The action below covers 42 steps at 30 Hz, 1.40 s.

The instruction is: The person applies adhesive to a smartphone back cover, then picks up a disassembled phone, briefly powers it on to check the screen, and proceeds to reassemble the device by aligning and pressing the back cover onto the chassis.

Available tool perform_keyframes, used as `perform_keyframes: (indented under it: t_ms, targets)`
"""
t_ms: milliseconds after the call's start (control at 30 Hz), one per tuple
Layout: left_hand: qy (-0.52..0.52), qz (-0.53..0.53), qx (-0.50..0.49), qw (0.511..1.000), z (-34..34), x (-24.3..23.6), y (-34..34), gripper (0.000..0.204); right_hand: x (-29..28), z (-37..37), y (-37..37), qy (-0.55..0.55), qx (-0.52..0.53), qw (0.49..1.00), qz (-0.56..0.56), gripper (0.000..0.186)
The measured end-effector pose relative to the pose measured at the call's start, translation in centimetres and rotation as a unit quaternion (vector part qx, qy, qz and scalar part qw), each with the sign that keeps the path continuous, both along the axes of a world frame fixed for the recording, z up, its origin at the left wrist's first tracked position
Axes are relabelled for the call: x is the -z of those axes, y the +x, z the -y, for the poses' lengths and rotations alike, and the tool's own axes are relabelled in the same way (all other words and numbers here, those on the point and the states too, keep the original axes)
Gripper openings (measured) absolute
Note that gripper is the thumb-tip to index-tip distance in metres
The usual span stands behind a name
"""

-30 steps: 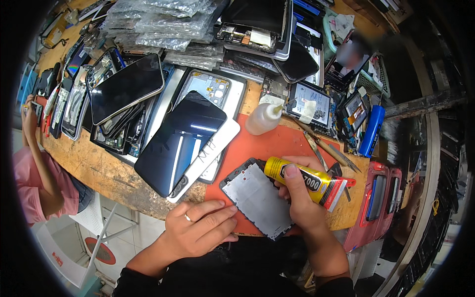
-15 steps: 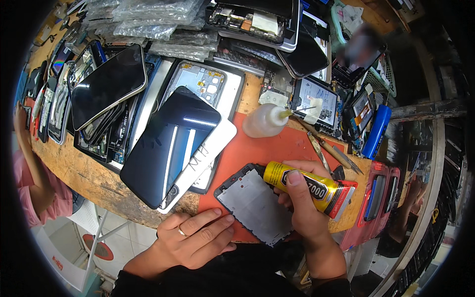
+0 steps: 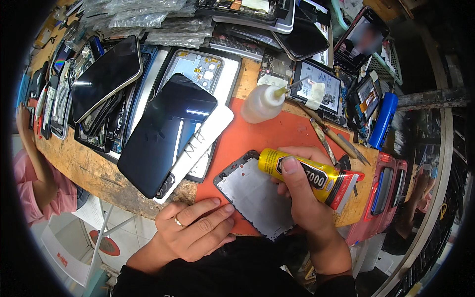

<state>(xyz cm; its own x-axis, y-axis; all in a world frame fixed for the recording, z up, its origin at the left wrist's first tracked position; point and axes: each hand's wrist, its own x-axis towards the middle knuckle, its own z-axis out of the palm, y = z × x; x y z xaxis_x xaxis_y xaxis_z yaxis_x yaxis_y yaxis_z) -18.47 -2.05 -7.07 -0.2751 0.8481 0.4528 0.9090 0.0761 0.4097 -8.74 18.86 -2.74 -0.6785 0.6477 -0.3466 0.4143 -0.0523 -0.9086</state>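
A phone's mid-frame with a grey metal face (image 3: 252, 198) lies on an orange-red work mat (image 3: 277, 131) in front of me. My right hand (image 3: 304, 198) is closed around a yellow-and-black glue tube (image 3: 297, 171) with a red end. The tube lies slanted over the frame's upper right part, its narrow end by the top edge; its tip is hard to make out. My left hand (image 3: 198, 230), a ring on one finger, rests with fingers stretched out and fingertips at the frame's left edge.
To the left, a dark-screened phone (image 3: 166, 133) lies across a white phone back (image 3: 217, 123). A squeeze bottle with a needle tip (image 3: 262, 104) stands behind the frame. Tweezers (image 3: 321, 138), a blue cylinder (image 3: 382, 121) and a red case (image 3: 383, 188) are at right. Another person's arm (image 3: 37, 153) shows far left.
The whole view has shifted slightly. My right hand has moved the glue tube a little left along the frame's top edge. My left hand stays at the frame's left edge.
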Motion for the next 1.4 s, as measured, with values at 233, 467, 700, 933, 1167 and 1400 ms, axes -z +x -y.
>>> perform_keyframes:
  t_ms: [233, 467, 700, 933, 1167, 1400]
  targets:
    - [0.013, -0.017, -0.002, 1.0, 0.0, 0.5, 0.2, 0.02, 0.6, 0.2, 0.2, 0.016, -0.014, 0.999, -0.043, 0.031]
    - [0.009, -0.011, -0.003, 1.0, 0.0, 0.2, 0.1, 0.019, 0.8, 0.5, 0.1, 0.018, 0.004, 0.999, -0.044, 0.031]
    - [0.055, 0.174, 0.005, 0.983, 1.0, -0.2, -0.1, 0.01, 1.1, 0.6, 0.2, 0.023, 0.034, 0.998, -0.055, 0.029]
    - [0.335, 0.794, 0.042, 0.506, -1.7, -6.4, 2.5, 0.016, 1.0, 0.3, 0.1, 0.023, 0.033, 0.998, -0.051, 0.028]
    - [0.262, 0.733, 0.387, 0.495, -8.0, -7.8, 8.3, 0.017, 1.9, -0.6, 0.4, -0.005, 0.053, 0.994, -0.096, 0.029]
    - [0.226, 0.648, 0.543, 0.483, -10.3, -9.2, 13.4, 0.019, 2.4, -0.2, 0.5, -0.018, 0.053, 0.99, -0.129, 0.028]
